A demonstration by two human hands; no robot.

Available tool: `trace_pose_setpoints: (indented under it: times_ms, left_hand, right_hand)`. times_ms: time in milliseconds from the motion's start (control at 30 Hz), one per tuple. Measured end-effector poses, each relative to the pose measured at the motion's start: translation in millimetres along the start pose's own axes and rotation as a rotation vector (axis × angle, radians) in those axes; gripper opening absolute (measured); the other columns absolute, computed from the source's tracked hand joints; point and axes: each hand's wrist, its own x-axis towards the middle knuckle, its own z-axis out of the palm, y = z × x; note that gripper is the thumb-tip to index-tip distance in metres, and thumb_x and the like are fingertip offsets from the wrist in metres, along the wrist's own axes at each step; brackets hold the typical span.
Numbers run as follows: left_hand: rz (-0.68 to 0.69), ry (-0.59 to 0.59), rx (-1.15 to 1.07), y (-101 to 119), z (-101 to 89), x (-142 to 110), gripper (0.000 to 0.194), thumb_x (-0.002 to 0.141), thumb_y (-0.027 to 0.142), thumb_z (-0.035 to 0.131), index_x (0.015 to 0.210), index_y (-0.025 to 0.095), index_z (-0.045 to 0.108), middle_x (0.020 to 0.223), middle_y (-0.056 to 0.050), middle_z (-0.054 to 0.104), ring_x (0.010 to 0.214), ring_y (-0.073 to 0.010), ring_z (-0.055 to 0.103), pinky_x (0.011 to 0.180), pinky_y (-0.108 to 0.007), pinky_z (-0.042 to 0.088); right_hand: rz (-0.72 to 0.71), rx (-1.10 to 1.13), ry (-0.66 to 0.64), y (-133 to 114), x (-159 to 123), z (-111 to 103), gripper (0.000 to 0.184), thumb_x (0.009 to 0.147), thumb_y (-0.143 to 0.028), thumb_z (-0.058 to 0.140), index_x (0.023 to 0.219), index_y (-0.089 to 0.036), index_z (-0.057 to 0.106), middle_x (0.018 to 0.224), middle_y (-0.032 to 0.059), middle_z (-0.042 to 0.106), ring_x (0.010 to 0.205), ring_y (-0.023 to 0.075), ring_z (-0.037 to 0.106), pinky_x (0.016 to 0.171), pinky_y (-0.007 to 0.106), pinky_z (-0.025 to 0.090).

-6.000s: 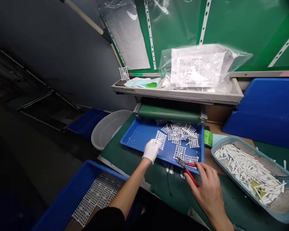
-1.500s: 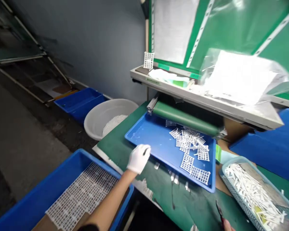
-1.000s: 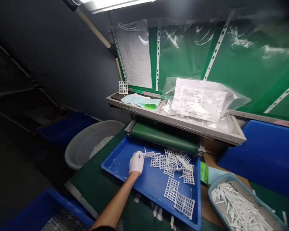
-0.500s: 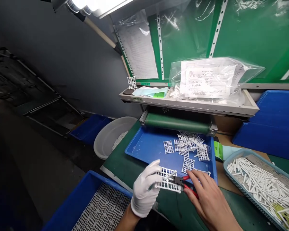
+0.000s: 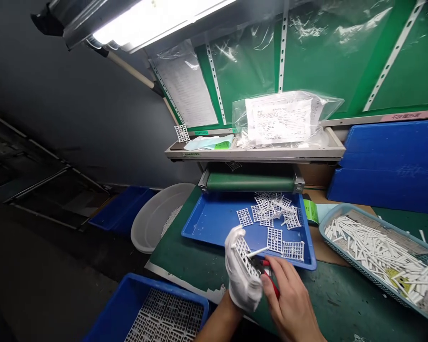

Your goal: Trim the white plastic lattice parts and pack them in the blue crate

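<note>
From the head view, the gloved left hand [image 5: 240, 273] gripped a white plastic lattice [image 5: 243, 251] just above the blue tray [image 5: 207, 223], fingers curled closely around its edge. It looked light, stiff and perhaps brittle, best held by its outer frame. The bare right hand [image 5: 288, 299] closed around red-handled cutters [image 5: 267, 274], their tips just beside the lattice.
</note>
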Motion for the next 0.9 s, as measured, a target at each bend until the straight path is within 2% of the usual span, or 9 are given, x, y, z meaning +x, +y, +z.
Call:
trace_pose_setpoints:
  times_ms: [67,167,233,367,533,600,667,767,900]
  left_hand:
    - [-0.122,-0.013,-0.178,0,14.3,2,0.079,0.093,0.065,0.038,0.155,0.019,0.022,0.150,-0.019,0.041,0.136,-0.0365,0.045,0.110,-0.049,0.044]
    - [-0.074,-0.179,-0.301,0,30.1,6,0.095,0.081,0.078,0.049,0.152,0.016,0.031,0.131,-0.019,0.060,0.120,-0.0353,0.060,0.102,-0.045,0.052]
    - [-0.070,-0.185,-0.335,5,37.7,9,0.100,0.076,0.083,0.050,0.150,0.016,0.036,0.126,-0.018,0.063,0.112,-0.0344,0.064,0.098,-0.045,0.054]
    - [-0.489,-0.217,-0.460,35,43.5,26,0.084,0.089,0.078,0.021,0.149,0.022,0.040,0.129,-0.015,0.062,0.105,-0.0300,0.067,0.086,-0.043,0.059]
    - [-0.951,-0.705,-0.680,65,40.8,68,0.066,0.092,0.067,0.033,0.113,0.016,0.069,0.105,-0.016,0.072,0.091,-0.0287,0.070,0.076,-0.041,0.057]
    - [-1.163,-0.944,-0.777,67,44.8,79,0.069,0.091,0.069,0.033,0.098,0.012,0.072,0.092,-0.016,0.072,0.080,-0.0262,0.070,0.069,-0.036,0.056]
    - [-1.297,-1.086,-0.865,66,52.7,84,0.073,0.089,0.073,0.035,0.096,0.010,0.072,0.089,-0.015,0.072,0.079,-0.0243,0.070,0.067,-0.032,0.054]
    - [-1.260,-1.074,-0.970,67,69.6,83,0.063,0.083,0.064,0.057,0.104,0.007,0.070,0.095,-0.016,0.071,0.086,-0.0256,0.070,0.074,-0.033,0.053]
    - [-1.085,-0.812,-0.936,58,107.2,79,0.047,0.083,0.048,0.066,0.109,0.009,0.069,0.098,-0.013,0.070,0.084,-0.0208,0.067,0.079,-0.034,0.052]
  right_hand:
    - [-0.009,-0.062,0.088,4,3,-2,0.048,0.098,-0.046,0.045,0.135,-0.017,0.047,0.123,0.0160,0.058,0.113,0.0318,0.056,0.089,0.047,0.054]
    - [-0.035,-0.118,0.134,12,12,-14,0.051,0.098,-0.047,0.044,0.137,-0.014,0.045,0.125,0.0185,0.056,0.116,0.0344,0.053,0.091,0.051,0.051]
    - [-0.054,-0.145,0.144,17,17,-24,0.052,0.098,-0.046,0.043,0.138,-0.013,0.045,0.125,0.0192,0.055,0.115,0.0342,0.052,0.091,0.051,0.050]
    - [-0.192,-0.270,0.231,34,31,-48,0.062,0.098,-0.049,0.043,0.145,-0.009,0.038,0.127,0.0214,0.054,0.121,0.0365,0.049,0.099,0.057,0.045]
    - [-0.602,-0.493,0.221,74,61,-103,0.081,0.091,-0.065,0.049,0.147,-0.007,0.038,0.125,0.0204,0.058,0.127,0.0374,0.045,0.110,0.061,0.037]
    - [-0.767,-0.572,0.161,85,72,-125,0.082,0.088,-0.070,0.051,0.143,-0.009,0.045,0.125,0.0182,0.060,0.127,0.0367,0.045,0.111,0.059,0.037]
    - [-0.857,-0.634,0.097,93,81,-143,0.078,0.088,-0.072,0.049,0.138,-0.013,0.051,0.126,0.0159,0.060,0.124,0.0347,0.047,0.111,0.056,0.038]
    - [-0.844,-0.652,0.042,103,87,-160,0.075,0.089,-0.071,0.046,0.126,-0.008,0.059,0.119,0.0194,0.061,0.114,0.0356,0.052,0.102,0.056,0.043]
    - [-0.583,-0.634,0.005,122,80,-159,0.064,0.091,-0.066,0.047,0.110,-0.006,0.063,0.101,0.0199,0.061,0.092,0.0321,0.055,0.079,0.050,0.049]
